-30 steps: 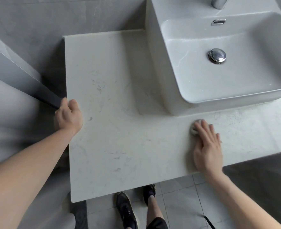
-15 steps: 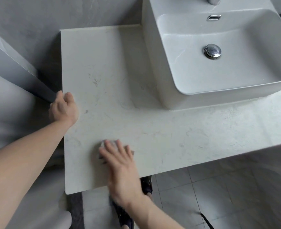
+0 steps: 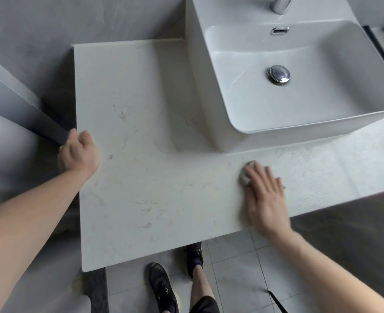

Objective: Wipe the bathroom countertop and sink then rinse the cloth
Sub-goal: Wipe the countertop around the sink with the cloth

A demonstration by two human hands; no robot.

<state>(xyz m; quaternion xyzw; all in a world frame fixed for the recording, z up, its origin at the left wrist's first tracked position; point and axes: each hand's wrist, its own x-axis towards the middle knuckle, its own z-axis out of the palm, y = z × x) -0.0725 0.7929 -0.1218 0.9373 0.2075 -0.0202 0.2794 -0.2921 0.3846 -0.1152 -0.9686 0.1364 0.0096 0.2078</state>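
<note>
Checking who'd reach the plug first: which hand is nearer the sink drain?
Right. The right hand presses the cloth just in front of the sink, below the drain; the left hand grips the countertop's far-left edge.

Bench (image 3: pixel 145 177) surface left of the sink (image 3: pixel 209 98) is open. Sink body blocks the back right. Only a narrow strip runs along its front.

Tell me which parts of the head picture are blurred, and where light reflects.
Head view: the right hand and the cloth under it are motion-blurred; the left hand looks sharper. Small bright reflections sit on the chrome drain plug. The wide lens bends the countertop edges.
</note>
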